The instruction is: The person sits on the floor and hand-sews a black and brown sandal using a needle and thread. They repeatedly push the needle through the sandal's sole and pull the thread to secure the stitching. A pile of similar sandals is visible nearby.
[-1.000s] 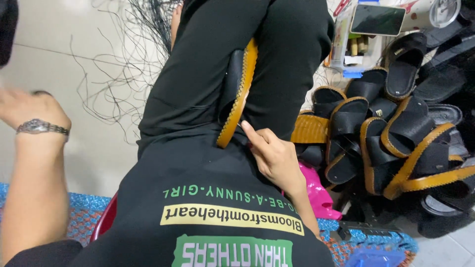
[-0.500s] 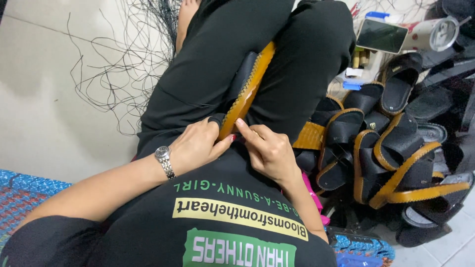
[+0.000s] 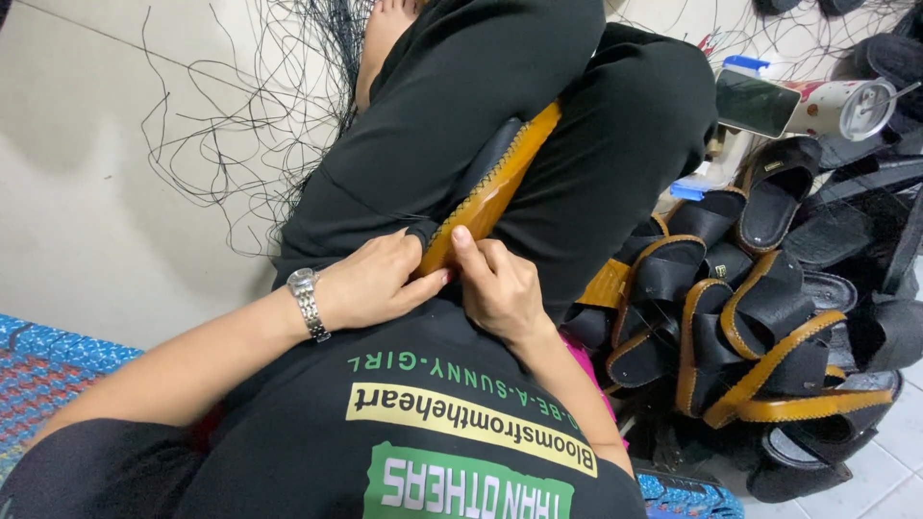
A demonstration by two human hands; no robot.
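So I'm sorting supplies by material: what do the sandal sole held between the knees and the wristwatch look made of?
The sandal sole looks like tan leather or a leather-like sheet: matte, with a stitched edge and a black upper layer. I can't tell real from synthetic. The wristwatch on the left wrist looks like metal: shiny silver links.

We look down on a pale tiled floor [image 3: 87,163], evenly lit, with soft shadows across it. Loose black thread [image 3: 240,106] lies tangled over the tiles at upper left. At right, a heap of black and tan sandals [image 3: 760,336] crowds the floor. Beyond it sit a phone [image 3: 757,101] with a dark screen and a white cup [image 3: 835,108]. A blue and red woven mat [image 3: 48,370] covers the lower left corner.
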